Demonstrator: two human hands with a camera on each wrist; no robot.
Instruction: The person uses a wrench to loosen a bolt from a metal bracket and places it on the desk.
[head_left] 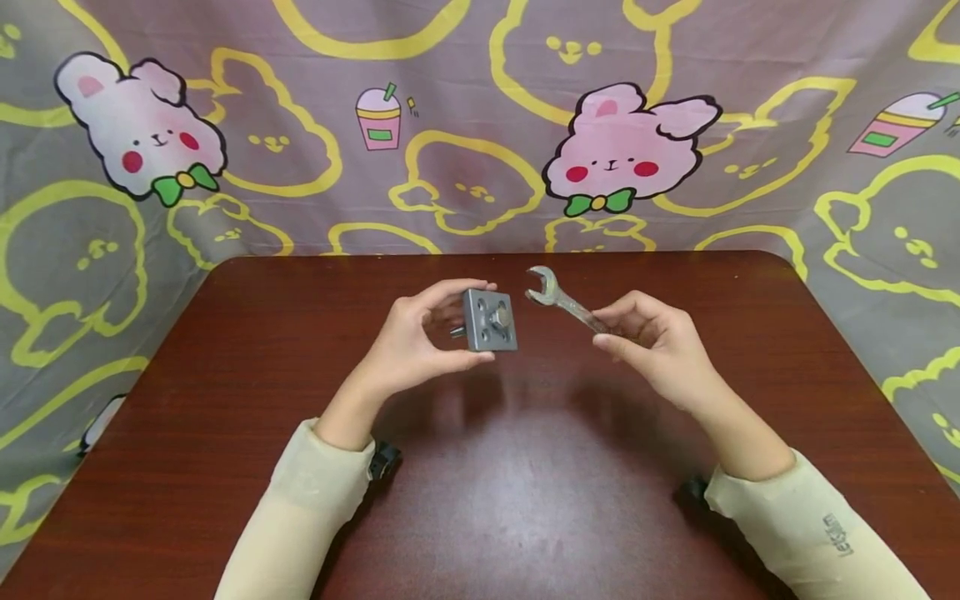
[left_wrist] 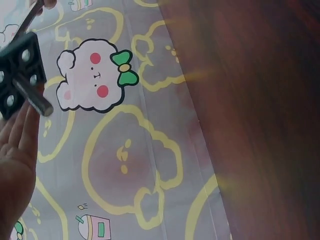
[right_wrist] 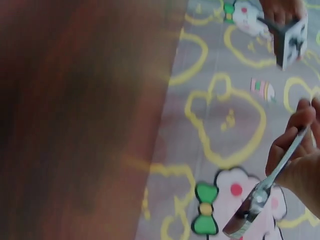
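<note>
My left hand (head_left: 401, 346) grips a square grey metal plate (head_left: 486, 310) by its top and bottom edges, thumb below and fingers above. The plate has holes near its corners and a bolt (head_left: 503, 317) through its middle, whose head faces right. In the left wrist view, the bolt's threaded shank (left_wrist: 34, 98) sticks out of the plate's other face. My right hand (head_left: 667, 346) pinches a metal wrench (head_left: 572, 306) between thumb and fingers. Its open jaw points up and left, a short gap from the plate. Both things are held up above the table.
A dark reddish-brown table (head_left: 525, 467) spreads under both hands. Behind it and along its sides hangs a grey curtain (head_left: 465, 100) printed with yellow outlines and cartoon bunnies. Dark devices sit at both wrists, by the sleeve cuffs.
</note>
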